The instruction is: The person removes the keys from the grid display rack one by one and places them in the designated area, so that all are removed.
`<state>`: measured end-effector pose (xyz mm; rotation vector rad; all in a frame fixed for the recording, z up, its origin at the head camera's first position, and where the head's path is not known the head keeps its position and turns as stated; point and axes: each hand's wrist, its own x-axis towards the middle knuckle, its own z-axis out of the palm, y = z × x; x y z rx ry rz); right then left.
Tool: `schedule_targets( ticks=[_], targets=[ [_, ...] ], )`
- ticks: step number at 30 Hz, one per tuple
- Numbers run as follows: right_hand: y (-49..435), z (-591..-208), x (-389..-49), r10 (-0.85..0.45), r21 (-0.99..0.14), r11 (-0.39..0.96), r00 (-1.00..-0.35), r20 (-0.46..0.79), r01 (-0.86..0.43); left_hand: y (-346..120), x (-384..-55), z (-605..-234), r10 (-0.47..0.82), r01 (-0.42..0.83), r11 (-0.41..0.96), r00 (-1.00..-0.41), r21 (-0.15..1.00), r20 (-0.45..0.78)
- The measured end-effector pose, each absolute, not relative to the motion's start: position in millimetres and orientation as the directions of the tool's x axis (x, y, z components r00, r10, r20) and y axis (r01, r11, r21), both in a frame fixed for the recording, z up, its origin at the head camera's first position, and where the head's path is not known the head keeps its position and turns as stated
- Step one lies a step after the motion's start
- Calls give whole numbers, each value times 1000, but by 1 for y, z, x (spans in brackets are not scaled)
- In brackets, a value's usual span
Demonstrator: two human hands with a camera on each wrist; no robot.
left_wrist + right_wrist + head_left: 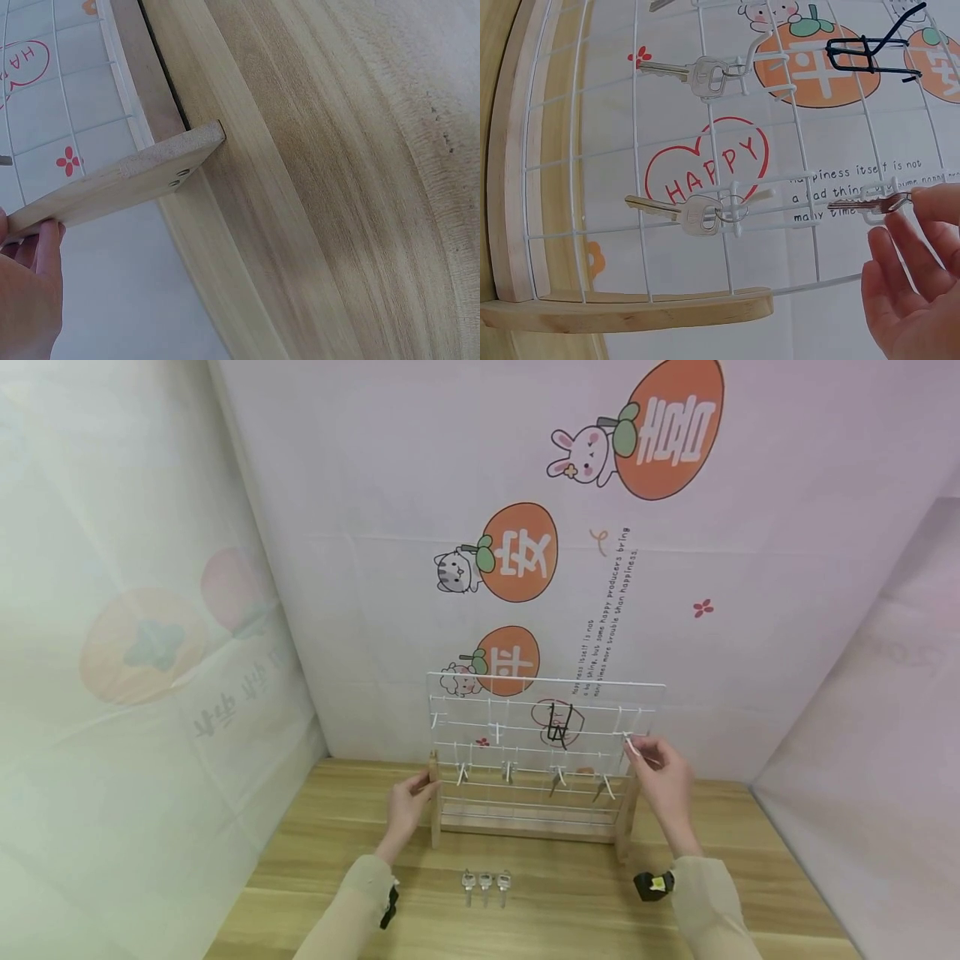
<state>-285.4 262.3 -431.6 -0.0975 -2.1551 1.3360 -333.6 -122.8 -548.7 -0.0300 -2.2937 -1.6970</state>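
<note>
A white wire grid rack in a wooden stand stands upright on the table. My left hand grips the stand's left wooden upright, fingers around its edge. At the rack's upper right, my right hand pinches a key by its ring, right at a white hook. In the right wrist view, other keys hang by rings from white hooks along the lower row. A black hook on the grid holds no key.
Three silver keys lie in a row on the wooden table in front of the rack. Behind the rack hangs a printed cloth, with more cloth at both sides. Black cameras are worn at the wrists.
</note>
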Motion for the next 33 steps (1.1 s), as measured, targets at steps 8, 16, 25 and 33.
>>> schedule_targets(
  ticks=[8, 16, 25, 33],
  targets=[
    [263, -432, -282, 347, -838, 494, -831, 434, -231, -123, -332, -548, -146, 180, 315, -961, 932, 235],
    [264, -429, -276, 335, -841, 489, -840, 427, -232, -123, -333, -549, -149, 172, 311, -962, 935, 227],
    [267, -429, -272, 314, -840, 484, -847, 428, -245, -124, -333, -550, -150, 172, 314, -962, 934, 228],
    [268, -429, -268, 315, -832, 486, -835, 451, -267, -124, -333, -549, -141, 182, 313, -962, 932, 235]
  ],
)
